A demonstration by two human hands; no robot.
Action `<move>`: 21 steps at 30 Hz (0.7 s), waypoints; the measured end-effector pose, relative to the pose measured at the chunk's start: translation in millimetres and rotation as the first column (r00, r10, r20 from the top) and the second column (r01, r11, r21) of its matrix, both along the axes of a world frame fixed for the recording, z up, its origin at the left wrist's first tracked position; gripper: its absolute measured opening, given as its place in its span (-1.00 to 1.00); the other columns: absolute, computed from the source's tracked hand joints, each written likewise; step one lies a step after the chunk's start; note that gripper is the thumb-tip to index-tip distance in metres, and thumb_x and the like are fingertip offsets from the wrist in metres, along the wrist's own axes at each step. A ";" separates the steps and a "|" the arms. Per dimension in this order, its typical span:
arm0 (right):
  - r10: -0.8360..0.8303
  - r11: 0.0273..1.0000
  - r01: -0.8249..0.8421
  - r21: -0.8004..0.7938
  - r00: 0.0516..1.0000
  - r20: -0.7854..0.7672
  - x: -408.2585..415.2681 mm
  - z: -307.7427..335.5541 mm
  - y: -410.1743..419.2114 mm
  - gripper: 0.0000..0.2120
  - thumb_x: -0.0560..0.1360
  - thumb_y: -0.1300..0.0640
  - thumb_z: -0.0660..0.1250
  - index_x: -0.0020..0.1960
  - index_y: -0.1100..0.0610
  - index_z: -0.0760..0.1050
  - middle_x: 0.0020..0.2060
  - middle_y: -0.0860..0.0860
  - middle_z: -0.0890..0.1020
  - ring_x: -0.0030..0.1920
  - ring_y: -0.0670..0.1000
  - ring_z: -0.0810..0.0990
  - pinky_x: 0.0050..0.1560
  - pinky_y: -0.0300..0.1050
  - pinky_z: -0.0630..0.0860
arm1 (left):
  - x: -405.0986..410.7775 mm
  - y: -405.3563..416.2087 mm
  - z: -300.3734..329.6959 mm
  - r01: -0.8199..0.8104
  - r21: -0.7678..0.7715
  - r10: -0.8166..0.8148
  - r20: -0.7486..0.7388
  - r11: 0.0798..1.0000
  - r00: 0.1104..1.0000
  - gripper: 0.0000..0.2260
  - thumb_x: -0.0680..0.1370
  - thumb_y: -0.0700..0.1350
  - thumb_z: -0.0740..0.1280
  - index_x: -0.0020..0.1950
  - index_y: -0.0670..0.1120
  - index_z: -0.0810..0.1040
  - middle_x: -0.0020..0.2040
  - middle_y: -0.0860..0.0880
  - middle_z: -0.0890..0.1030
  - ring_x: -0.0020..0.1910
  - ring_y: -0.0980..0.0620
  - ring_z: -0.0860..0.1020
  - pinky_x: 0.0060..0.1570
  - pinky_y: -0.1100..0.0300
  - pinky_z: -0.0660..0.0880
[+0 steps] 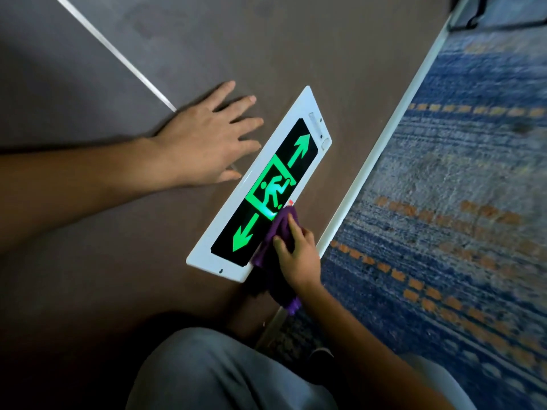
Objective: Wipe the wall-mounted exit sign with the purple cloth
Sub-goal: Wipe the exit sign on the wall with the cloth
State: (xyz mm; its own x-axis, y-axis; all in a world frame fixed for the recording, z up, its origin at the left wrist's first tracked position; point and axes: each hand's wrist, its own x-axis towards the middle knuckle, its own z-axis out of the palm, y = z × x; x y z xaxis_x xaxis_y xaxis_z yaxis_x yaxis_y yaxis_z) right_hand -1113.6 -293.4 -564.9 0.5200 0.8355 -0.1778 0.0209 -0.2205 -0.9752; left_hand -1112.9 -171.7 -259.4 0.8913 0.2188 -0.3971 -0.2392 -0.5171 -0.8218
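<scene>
The exit sign sits low on the brown wall, in the centre of the frame, and its long axis runs on a diagonal from the lower left, near the person's knee, to the upper right. That diagonal is what the wiping stroke has to follow.

The right hand is the nearer one to the work. Its fingers curl over a bunched purple cloth and press it against the lower right edge of the sign, at the lower end of the diagonal, just beside the green arrow that points down and left. Part of the cloth hangs below the hand, off the sign's frame.

The left hand lies flat on the wall with fingers spread and straight, holding nothing, at the centre left of the frame. Its fingertips come just beside the sign's upper left long edge; whether they touch it cannot be told.

Most of the sign's face, the running figure and the upper arrow, lies up and to the right of the cloth, so the likely stroke goes along the long axis toward the upper right, away from the body. The blue patterned carpet fills the right side of the frame.
</scene>
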 end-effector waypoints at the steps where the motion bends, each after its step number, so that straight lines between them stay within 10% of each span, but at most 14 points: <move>1: 0.009 1.000 -0.009 0.014 1.000 0.002 -6.4 -1.5 -5.1 -0.37 0.61 -0.19 0.26 0.62 -0.22 0.13 0.44 0.07 0.39 0.27 0.13 0.56 0.18 -0.16 0.46 | 2.0 -0.6 -1.6 -0.010 0.004 0.010 0.000 1.000 1.000 -0.41 0.54 0.33 0.25 0.50 0.07 0.44 0.60 -0.12 0.34 0.63 -0.27 0.17 0.58 -0.32 0.01; 15: -0.132 0.983 0.163 0.082 0.946 -0.297 117.2 21.8 37.0 -0.41 0.59 0.02 0.40 0.57 -0.14 0.30 0.36 0.04 0.53 0.14 0.07 0.66 0.17 0.07 0.66 | 28.2 6.8 -13.1 -0.097 -0.001 0.097 0.023 0.995 0.995 -0.41 0.54 0.32 0.28 0.50 0.08 0.39 0.63 -0.10 0.27 0.66 -0.27 0.06 0.57 -0.36 -0.05; 21: -0.116 0.989 0.133 0.070 0.972 -0.205 63.8 14.7 38.0 -0.40 0.64 -0.10 0.28 0.63 -0.16 0.16 0.48 -0.01 0.33 -0.04 -0.19 0.52 -0.29 -0.51 0.48 | 48.2 12.5 -11.3 -0.113 0.040 0.113 0.015 0.993 0.994 -0.36 0.53 0.37 0.25 0.51 0.07 0.37 0.65 -0.09 0.21 0.66 -0.26 0.01 0.57 -0.36 -0.16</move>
